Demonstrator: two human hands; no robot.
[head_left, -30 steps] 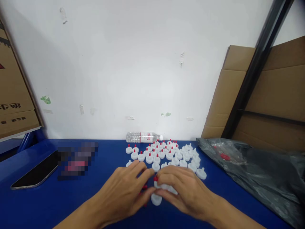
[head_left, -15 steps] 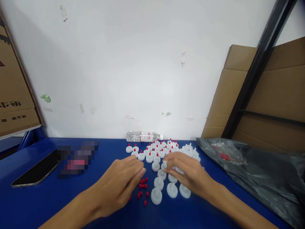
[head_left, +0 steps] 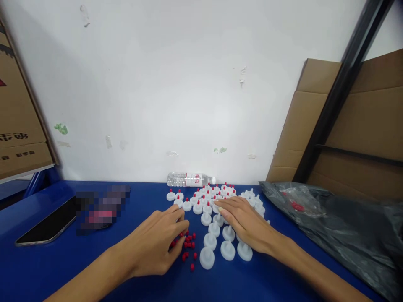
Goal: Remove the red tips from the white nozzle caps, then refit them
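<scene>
My left hand reaches over small red caps scattered on the blue table. Its fingers are bent, with thumb and forefinger apart beside the caps; the palm side is hidden. Stretched out over the white nozzle lids is my right hand, its fingertips at the lids in the middle of the group. What lies beneath that palm cannot be seen. Farther back, several white lids with red tips stand upright. More lids with bare nozzles are bunched behind my right hand.
A clear plastic bottle lies along the wall. On the left are a phone and a pixelated item. A dark grey plastic sheet covers the right side, with a clear bag on it. Cardboard leans behind.
My left hand's fingers have parted from their pinch and lowered among the red caps. My right hand has flattened from a pinch over the lids.
</scene>
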